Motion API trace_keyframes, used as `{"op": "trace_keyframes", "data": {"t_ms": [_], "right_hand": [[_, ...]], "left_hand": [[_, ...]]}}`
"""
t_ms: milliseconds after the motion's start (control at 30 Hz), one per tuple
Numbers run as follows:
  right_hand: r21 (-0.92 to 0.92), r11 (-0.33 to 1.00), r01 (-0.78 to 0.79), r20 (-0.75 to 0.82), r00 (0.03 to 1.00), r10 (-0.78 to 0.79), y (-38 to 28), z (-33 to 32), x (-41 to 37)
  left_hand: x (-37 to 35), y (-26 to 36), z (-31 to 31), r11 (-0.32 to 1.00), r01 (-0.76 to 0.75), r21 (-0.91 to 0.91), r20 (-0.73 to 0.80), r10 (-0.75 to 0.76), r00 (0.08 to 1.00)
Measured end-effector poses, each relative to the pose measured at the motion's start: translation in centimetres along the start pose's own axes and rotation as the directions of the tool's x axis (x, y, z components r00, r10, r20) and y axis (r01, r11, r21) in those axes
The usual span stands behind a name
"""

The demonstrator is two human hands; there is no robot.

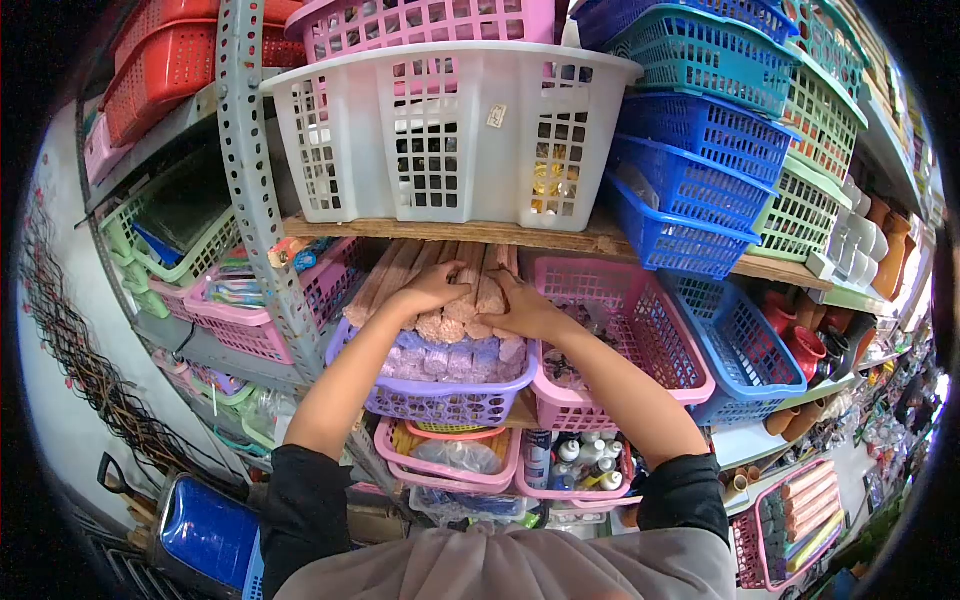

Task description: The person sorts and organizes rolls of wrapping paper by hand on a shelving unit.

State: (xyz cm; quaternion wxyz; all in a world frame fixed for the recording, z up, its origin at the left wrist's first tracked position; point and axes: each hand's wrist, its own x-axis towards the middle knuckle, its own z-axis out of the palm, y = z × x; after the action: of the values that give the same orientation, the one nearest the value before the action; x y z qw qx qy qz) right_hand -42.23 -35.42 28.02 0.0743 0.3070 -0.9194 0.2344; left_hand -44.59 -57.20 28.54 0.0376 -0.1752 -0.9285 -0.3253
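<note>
Long peach bundles of what look like pipe cleaners (433, 322) lie side by side on the purple basket (440, 400), their fuzzy ends facing me. Beneath them, lilac bundles (455, 362) fill the basket. My left hand (437, 285) is on top of the peach bundles, its fingers curled over one near the middle. From the right side, my right hand (522, 308) grips the outer peach bundles, thumb toward the front ends. The far ends of the bundles run back under the shelf, out of sight.
A wooden shelf board (460, 233) holding a large white crate (380, 150) hangs just above my hands. A metal post (255, 170) rises at left. Pink (630, 375) and blue (745, 360) baskets stand at right; a pink basket with bottles (575, 490) sits below.
</note>
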Motion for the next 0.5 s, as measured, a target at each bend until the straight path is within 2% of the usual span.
{"op": "trace_keyframes", "data": {"t_ms": [67, 133, 267, 333, 367, 433, 467, 500], "right_hand": [[0.027, 1.0, -0.011, 0.029, 1.0, 0.01, -0.5, -0.2, -0.3], [0.035, 0.999, -0.032, 0.026, 0.999, 0.032, -0.3, 0.2, -0.2], [0.03, 0.999, -0.011, -0.054, 0.998, 0.013, 0.7, 1.5, -0.2], [0.108, 0.984, 0.139, -0.164, 0.979, -0.12, 0.8, 1.8, -0.7], [0.104, 0.986, 0.131, -0.166, 0.98, -0.113, 1.0, 1.8, -1.1], [0.096, 0.991, 0.096, -0.182, 0.98, -0.077, -0.1, 0.7, -2.8], [0.095, 0.992, 0.083, -0.183, 0.981, -0.064, -0.6, 0.1, -3.7], [0.058, 0.996, 0.071, -0.185, 0.981, -0.059, -1.3, -0.7, -4.8]], "left_hand": [[0.1, -0.4, 0.2, 1.0, -0.024, -0.013, 0.012, 0.024, 1.0], [-0.5, 0.3, -0.1, 0.995, 0.046, -0.083, 0.08, -0.039, 0.996], [0.2, -0.7, 0.7, 0.999, -0.027, -0.047, 0.044, 0.029, 0.999], [0.7, -1.1, 1.3, 0.999, -0.002, 0.038, -0.078, 0.004, 0.997], [0.8, -1.4, 1.6, 0.999, -0.009, 0.035, -0.073, 0.011, 0.997], [-1.2, 0.7, 1.5, 0.999, 0.02, 0.039, -0.175, -0.013, 0.984], [-2.4, 1.7, 1.4, 0.999, 0.014, 0.035, -0.164, -0.008, 0.986], [-3.6, 2.8, 1.3, 0.994, -0.074, 0.075, -0.253, 0.091, 0.963]]}}
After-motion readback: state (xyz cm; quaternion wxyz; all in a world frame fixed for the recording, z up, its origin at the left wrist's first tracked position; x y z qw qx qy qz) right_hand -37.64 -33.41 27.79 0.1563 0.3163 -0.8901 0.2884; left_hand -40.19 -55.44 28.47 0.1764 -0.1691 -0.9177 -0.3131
